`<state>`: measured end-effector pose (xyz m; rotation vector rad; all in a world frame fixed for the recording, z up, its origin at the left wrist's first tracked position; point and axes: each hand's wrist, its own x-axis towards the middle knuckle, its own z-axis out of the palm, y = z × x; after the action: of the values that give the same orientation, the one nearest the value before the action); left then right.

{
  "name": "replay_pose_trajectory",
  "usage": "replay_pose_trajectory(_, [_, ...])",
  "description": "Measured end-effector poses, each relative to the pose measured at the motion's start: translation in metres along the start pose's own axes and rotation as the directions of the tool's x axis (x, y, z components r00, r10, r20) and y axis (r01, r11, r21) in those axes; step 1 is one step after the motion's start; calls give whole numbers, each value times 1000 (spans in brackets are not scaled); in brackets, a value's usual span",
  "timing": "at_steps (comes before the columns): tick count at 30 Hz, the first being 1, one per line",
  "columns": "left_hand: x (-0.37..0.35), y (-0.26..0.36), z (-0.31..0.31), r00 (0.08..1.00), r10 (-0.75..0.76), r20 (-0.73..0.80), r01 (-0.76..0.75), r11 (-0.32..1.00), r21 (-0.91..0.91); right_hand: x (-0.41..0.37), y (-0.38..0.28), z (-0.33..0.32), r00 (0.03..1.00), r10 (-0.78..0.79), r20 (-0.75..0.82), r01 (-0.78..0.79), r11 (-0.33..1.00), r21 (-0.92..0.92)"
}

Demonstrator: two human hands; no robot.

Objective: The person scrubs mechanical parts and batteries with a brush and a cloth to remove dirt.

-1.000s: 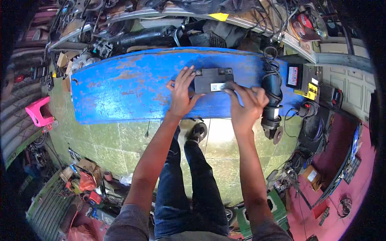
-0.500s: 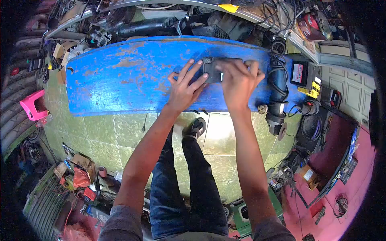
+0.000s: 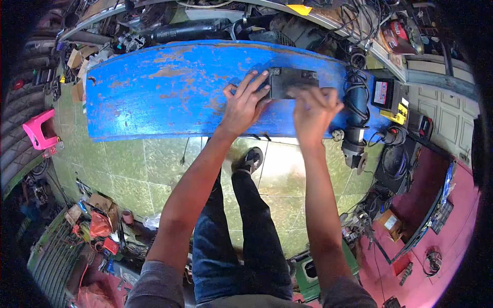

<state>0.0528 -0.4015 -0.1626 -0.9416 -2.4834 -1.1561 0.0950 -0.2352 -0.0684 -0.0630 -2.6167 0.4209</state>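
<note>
A black boxy battery (image 3: 294, 80) lies on a worn blue bench (image 3: 164, 92), toward its right half. My left hand (image 3: 245, 102) rests flat on the bench with its fingers spread and its fingertips against the battery's left end. My right hand (image 3: 314, 110) hovers just in front of the battery's near right corner, fingers apart and blurred; I cannot tell if it touches the box. Neither hand grips anything.
A black angle grinder (image 3: 354, 120) with coiled cable lies at the bench's right end. Other batteries (image 3: 386, 95) sit further right. A pink stool (image 3: 37, 131) stands at left. Clutter lies on the green tiled floor (image 3: 154, 169) and behind the bench.
My right hand, which lay over the battery half a second ago, has pulled back toward me off it. The left hand has stayed at the battery's left end.
</note>
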Motion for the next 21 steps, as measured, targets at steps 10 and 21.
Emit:
replay_pose_trajectory(10, [1,-1,1,1000,1,16,-1,1000,-1,25,11,14,981,167,-101,-177,979,-101])
replay_pose_trajectory(21, [2,0,1,998,34,-48,-35,999,-19,17,3,16,1000,-20,-1,20,998,56])
